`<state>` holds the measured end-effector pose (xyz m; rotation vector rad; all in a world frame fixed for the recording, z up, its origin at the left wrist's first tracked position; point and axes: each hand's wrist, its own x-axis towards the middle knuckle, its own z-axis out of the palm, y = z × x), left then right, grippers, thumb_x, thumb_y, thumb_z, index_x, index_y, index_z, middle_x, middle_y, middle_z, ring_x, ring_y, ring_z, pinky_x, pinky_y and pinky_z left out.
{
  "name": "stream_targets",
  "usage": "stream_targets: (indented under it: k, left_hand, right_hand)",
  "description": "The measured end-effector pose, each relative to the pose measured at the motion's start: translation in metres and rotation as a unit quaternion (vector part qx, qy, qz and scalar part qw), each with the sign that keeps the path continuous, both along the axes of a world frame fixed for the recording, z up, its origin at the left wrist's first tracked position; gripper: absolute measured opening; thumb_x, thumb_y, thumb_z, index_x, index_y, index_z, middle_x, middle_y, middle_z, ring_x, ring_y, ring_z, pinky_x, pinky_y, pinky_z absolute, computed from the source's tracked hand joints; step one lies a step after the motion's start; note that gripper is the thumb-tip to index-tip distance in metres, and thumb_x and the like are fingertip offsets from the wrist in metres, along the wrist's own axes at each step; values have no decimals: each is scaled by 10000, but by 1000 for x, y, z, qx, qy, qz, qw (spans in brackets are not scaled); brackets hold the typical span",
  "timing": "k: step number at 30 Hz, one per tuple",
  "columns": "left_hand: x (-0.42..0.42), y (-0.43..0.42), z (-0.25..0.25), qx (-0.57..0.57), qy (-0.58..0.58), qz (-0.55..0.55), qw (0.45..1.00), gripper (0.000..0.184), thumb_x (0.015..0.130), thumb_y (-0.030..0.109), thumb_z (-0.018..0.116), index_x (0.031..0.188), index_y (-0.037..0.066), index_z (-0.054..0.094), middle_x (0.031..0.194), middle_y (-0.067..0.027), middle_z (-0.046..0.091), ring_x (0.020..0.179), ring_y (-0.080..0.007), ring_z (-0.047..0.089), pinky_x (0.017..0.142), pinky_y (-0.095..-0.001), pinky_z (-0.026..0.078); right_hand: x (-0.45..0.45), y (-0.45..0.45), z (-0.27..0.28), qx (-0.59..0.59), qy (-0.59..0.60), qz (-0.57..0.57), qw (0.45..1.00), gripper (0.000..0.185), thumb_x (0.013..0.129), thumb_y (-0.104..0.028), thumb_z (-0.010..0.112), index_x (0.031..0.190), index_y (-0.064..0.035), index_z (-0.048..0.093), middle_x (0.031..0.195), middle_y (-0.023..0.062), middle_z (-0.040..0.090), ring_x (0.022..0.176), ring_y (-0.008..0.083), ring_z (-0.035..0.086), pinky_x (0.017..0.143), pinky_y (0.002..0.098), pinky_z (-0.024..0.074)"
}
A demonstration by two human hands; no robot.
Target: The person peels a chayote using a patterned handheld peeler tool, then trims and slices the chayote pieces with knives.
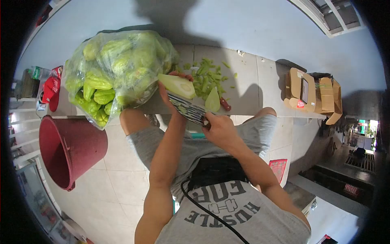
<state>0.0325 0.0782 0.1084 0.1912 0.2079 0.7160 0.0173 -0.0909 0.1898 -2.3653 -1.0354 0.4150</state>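
Fingers of the left hand (165,96), as the head view shows, are curled around a pale green peeled chayote (176,86), thumb on the near side and reddish fingertips showing along its far edge. Fingers of the right hand (222,130) are closed around the handle of a knife (187,109), whose blade, striped dark and pale, slants up toward the left hand and lies along the near side of the chayote; whether the edge is touching the flesh cannot be told. The held chayote is raised over the near part of a tiled ledge (243,65), between the person's knees. Just beyond the knife, a second peeled piece (212,101) lies on the ledge, with a red handle (225,104) right beside it. Green peelings (207,75) are strewn behind these two, some scattered toward the wall. To the left, a large clear plastic bag (136,73) bulges with green chayotes (97,79), and below it on the floor stands a dark red bucket (85,142), its mouth turned partly toward the left. Well off to the right, cardboard boxes (298,87) sit on the same ledge
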Motion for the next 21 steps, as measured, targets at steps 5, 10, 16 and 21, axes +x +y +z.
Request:
stream_targets:
  k: [5,10,16,21]
  left_hand:
    - [3,-2,-4,47,-27,17,998,569,950,568,456,1069,16,528,914,-152,573,867,-309,547,836,-456,450]
    - [-2,-6,4,63,36,11,997,574,949,587,444,1058,29,528,920,-140,568,864,-292,544,836,-445,448]
    - [-4,-5,3,-19,22,-40,999,550,945,600,449,1043,66,537,892,-130,588,847,-280,564,798,-413,462]
    - [-2,-4,0,6,73,9,997,594,932,628,454,1046,51,533,866,-124,577,850,-292,571,789,-394,472]
  right_hand:
    - [3,-1,1,-38,2,1,999,218,766,-154,688,904,-42,561,719,186,636,708,417,636,654,516,513]
    - [6,2,-1,-37,26,-15,999,208,777,-151,666,922,-32,576,721,213,637,729,440,633,665,528,511]
    - [7,7,-15,-30,9,-14,999,148,771,-112,625,884,-23,588,696,241,624,707,449,634,662,530,518]
    - [5,12,-16,-53,9,-33,998,150,764,-106,614,884,-19,589,703,242,626,719,444,639,666,527,519]
